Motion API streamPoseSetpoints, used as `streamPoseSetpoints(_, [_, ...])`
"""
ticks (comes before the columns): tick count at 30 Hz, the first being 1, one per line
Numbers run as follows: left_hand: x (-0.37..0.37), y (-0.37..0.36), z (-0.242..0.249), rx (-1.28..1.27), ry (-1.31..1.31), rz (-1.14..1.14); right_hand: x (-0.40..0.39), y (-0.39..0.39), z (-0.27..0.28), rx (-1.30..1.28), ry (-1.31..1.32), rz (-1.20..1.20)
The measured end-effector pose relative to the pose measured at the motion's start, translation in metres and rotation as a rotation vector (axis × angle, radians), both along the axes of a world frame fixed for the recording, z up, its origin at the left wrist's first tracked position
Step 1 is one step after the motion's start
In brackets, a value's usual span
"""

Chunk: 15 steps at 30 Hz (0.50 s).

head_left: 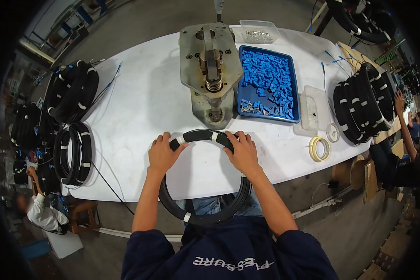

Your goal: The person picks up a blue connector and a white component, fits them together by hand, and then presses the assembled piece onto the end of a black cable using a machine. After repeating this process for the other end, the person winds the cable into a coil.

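Observation:
A coil of black cable (204, 219), bound in places with white tape, is held between my two hands over the table's near edge. My left hand (164, 151) is closed round the coil's upper left side, and my right hand (241, 151) grips its upper right side. The lower part of the ring hangs in front of my lap. Just beyond the coil's top stands a metal press (209, 70) with a spring and ram. To the press's right, a blue tray (269, 116) holds many small blue connectors (270, 77) and some silver pieces.
More taped black coils stand on the left (74, 91) and right (361, 105) of the white table (140, 93). A tape roll (319, 149), a clear box (311, 109) and a clear bin (259, 31) are at the right. Other people (44, 210) are at both sides.

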<state>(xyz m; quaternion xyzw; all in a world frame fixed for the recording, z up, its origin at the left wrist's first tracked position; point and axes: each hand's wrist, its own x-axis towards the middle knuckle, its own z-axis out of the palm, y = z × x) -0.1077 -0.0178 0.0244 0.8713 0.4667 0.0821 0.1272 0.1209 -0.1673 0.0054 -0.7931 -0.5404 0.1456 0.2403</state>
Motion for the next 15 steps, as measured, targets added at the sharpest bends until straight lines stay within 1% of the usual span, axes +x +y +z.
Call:
streamPoseSetpoints(1, [-0.002,0.000,0.000,-0.004,0.060,0.050,0.001,0.001,0.002,0.008,-0.012,0.016])
streamPoseSetpoints(2, [-0.003,0.001,0.000,-0.003,0.061,0.041,0.002,0.003,0.002,0.010,-0.011,0.007])
streamPoseSetpoints(5, [-0.005,0.003,0.002,-0.062,0.061,0.051,0.004,0.010,0.000,-0.008,0.007,0.080])
streamPoseSetpoints(7, [0.005,0.012,0.000,0.020,0.090,-0.137,0.009,0.017,-0.003,-0.011,0.046,0.150])
streamPoseSetpoints(8, [0.013,0.017,-0.001,0.015,0.087,-0.129,0.011,0.020,-0.004,-0.017,0.044,0.158])
streamPoseSetpoints(10, [0.026,0.025,-0.002,-0.019,0.009,-0.272,0.013,0.022,-0.006,0.042,0.077,0.208])
streamPoseSetpoints(11, [0.029,0.025,-0.004,-0.072,0.011,-0.206,0.012,0.021,-0.007,0.040,0.071,0.214])
streamPoseSetpoints(12, [0.031,0.023,-0.004,-0.071,0.001,-0.201,0.011,0.020,-0.006,0.056,0.079,0.208])
streamPoseSetpoints(14, [0.027,0.016,-0.004,0.141,-0.021,-0.044,0.011,0.020,-0.005,0.073,0.093,0.202])
streamPoseSetpoints(15, [0.028,0.017,0.001,0.143,-0.016,-0.041,0.011,0.021,-0.006,0.057,0.079,0.197])
